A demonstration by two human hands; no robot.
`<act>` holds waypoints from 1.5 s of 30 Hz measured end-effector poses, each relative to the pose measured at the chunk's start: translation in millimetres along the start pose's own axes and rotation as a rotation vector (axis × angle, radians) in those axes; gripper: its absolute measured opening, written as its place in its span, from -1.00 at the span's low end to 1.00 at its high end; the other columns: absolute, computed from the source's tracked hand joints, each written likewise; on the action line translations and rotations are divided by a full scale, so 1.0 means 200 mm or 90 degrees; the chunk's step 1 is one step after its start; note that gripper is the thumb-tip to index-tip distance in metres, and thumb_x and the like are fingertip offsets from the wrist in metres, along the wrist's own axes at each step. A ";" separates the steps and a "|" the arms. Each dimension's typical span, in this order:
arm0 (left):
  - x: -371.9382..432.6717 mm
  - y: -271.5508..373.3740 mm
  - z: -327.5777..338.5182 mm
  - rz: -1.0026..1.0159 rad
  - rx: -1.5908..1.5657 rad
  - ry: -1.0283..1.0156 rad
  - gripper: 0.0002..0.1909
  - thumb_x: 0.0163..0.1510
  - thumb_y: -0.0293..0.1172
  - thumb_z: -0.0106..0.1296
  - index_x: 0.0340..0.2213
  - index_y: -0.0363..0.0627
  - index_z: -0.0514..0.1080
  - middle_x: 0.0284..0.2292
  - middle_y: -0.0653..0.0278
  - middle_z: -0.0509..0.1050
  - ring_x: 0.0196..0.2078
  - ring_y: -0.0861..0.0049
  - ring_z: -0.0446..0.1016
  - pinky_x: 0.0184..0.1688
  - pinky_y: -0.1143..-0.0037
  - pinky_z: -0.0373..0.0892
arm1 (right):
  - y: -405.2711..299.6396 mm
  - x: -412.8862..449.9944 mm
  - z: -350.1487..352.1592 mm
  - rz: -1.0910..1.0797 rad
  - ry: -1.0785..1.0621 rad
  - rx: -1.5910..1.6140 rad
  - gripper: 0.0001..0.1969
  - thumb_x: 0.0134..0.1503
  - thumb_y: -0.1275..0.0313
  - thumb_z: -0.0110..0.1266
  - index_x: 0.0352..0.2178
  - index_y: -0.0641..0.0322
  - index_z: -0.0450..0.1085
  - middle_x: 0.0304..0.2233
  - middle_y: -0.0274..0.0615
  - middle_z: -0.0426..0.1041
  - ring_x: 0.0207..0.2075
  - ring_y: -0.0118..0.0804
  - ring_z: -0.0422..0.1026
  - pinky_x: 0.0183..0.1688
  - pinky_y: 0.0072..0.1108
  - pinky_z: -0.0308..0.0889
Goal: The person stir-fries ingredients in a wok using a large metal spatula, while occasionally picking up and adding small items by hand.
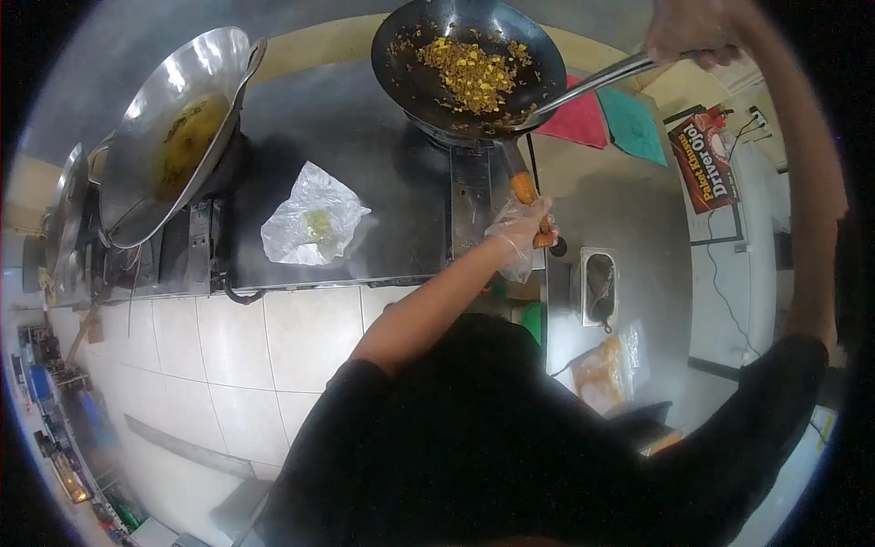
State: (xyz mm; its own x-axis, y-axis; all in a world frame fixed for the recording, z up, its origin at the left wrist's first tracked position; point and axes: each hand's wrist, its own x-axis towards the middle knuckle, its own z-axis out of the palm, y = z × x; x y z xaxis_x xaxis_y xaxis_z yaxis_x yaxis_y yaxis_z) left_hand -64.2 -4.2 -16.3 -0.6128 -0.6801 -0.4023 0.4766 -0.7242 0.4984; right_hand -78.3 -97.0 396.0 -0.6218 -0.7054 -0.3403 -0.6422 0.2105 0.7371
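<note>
My left hand (517, 227), in a clear plastic glove, grips the wooden handle (525, 188) of a dark wok (403, 82). Inside the wok lies crumbly brown food with yellow pieces (472, 72), which looks like fried rice with egg. At the upper right my right hand (694, 34) is closed around the shaft of a long metal cooking utensil (608, 75). The utensil's head rests in the wok near the rim closest to the handle; its exact shape is partly hidden. Beneath the wok a burner (437, 133) is partly visible.
A large metal wok of oil (198, 130) stands at the left. A crumpled plastic wrapper (314, 219) lies on the steel stovetop (403, 205). To the right are red (577, 123) and green cloths (632, 123), a metal container (600, 287) and a plastic bag of food (605, 372).
</note>
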 end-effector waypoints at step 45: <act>-0.62 0.51 -0.13 -0.021 0.205 0.068 -0.62 0.14 -0.16 0.16 -0.15 -0.04 0.26 -0.48 0.31 0.40 -0.53 0.51 0.45 -0.52 0.42 0.44 | 0.06 0.89 0.76 -0.482 0.370 0.228 -0.59 0.32 0.20 -0.14 0.18 -0.14 0.30 -0.13 0.04 0.49 -0.12 0.07 0.48 0.01 -0.16 0.32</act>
State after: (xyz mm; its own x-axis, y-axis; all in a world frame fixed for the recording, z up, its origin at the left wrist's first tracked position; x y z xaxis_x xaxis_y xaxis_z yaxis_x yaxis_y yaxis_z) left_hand 76.9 3.2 63.9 -0.5467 -0.6775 -0.4920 0.2237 -0.6844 0.6939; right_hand -265.5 -117.5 255.1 0.2564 -0.9367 -0.2386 -0.9323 -0.3048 0.1946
